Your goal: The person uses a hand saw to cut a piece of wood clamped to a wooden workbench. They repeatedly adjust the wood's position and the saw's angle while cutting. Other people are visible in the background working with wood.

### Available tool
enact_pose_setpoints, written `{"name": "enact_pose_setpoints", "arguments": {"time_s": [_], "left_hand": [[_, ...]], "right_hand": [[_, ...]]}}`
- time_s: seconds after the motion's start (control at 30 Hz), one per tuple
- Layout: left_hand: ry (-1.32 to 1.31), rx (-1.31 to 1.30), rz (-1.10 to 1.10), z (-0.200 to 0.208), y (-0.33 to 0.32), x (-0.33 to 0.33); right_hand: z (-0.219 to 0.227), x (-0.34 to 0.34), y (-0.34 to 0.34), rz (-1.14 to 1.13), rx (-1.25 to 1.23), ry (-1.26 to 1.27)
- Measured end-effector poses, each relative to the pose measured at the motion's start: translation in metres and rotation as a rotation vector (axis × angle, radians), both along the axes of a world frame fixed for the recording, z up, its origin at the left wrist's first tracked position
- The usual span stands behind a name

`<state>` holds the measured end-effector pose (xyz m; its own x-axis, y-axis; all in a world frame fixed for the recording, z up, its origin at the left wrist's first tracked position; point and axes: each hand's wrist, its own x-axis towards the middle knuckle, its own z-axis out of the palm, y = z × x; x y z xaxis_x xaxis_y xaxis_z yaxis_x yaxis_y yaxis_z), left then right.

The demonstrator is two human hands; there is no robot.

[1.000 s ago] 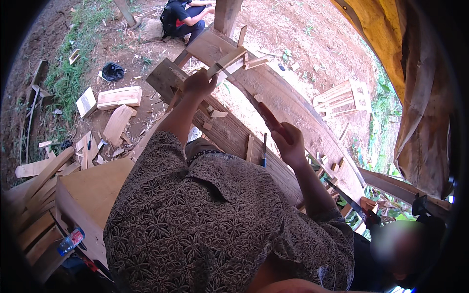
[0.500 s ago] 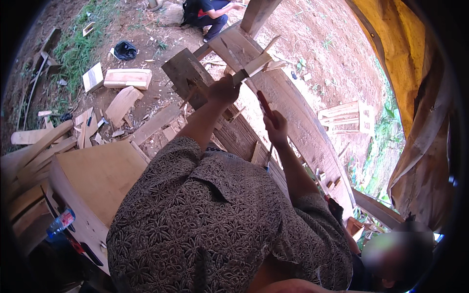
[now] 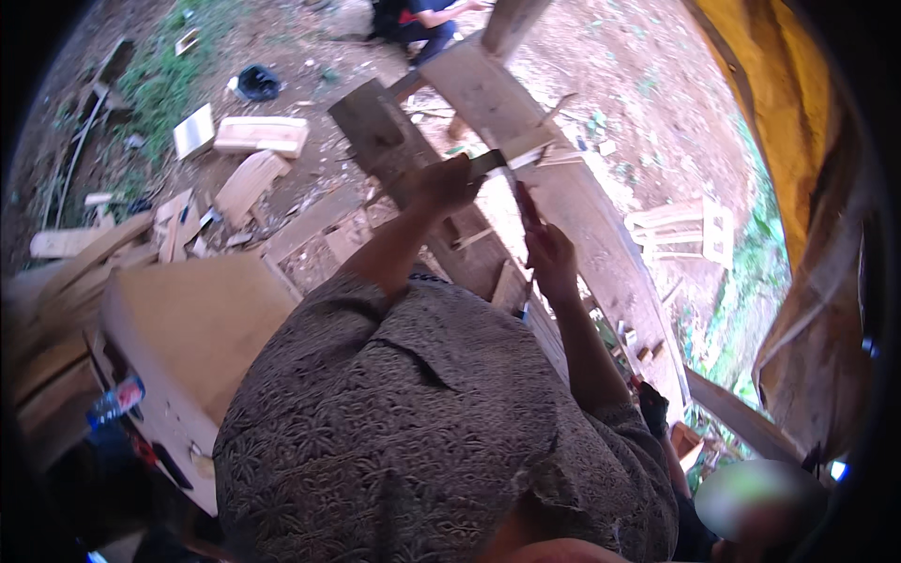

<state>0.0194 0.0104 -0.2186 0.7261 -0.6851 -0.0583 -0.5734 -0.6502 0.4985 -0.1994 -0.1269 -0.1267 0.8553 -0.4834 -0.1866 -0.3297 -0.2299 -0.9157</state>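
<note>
Gripping a short pale strip of wood (image 3: 511, 155) in the left hand (image 3: 443, 183), fingers curled tight round its near end, strip lying across a long pale plank (image 3: 563, 188) on the workbench (image 3: 601, 281). Clamping a red-handled tool (image 3: 526, 202) in the right hand (image 3: 552, 258), fist shut about the handle, tip pointing up toward the strip and just short of it.

Lying low at the left, beside a tan wooden box (image 3: 188, 319): a small bottle with a blue and red label (image 3: 114, 402). Resting farther up on the dirt, a white flat square (image 3: 194, 129) next to a pale wood block (image 3: 261, 135).

Compared with half a second back: both hands drawn a little lower and closer to the body, the whole scene tilted slightly.

Bounded on the right by the bench's curved edge, with a small pale stool frame (image 3: 690, 230) beyond it and a yellow tarpaulin (image 3: 798, 122) hanging near. Cluttered on the left by offcuts (image 3: 103, 249); bare dirt farther out, near a seated person (image 3: 422, 19).
</note>
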Motion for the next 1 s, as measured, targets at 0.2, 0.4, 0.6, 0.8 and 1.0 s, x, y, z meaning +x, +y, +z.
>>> {"name": "enact_pose_setpoints", "arguments": {"time_s": [0.2,0.4,0.6,0.8,1.0], "left_hand": [[0.009,0.019,-0.04,-0.004,-0.018,-0.003],[0.064,0.076,0.045,0.019,-0.002,-0.003],[0.019,0.072,0.029,0.014,-0.006,0.0],[0.083,0.062,0.013,0.023,-0.003,-0.001],[-0.009,-0.043,0.012,0.016,-0.01,0.002]], "right_hand": [[-0.098,-0.058,-0.011,0.041,-0.287,-0.065],[-0.078,-0.06,-0.027,0.057,-0.091,-0.114],[0.029,-0.102,-0.03,0.088,-0.233,0.069],[0.104,-0.048,-0.025,0.144,-0.364,0.153],[0.047,0.039,-0.03,0.04,-0.27,0.079]]}}
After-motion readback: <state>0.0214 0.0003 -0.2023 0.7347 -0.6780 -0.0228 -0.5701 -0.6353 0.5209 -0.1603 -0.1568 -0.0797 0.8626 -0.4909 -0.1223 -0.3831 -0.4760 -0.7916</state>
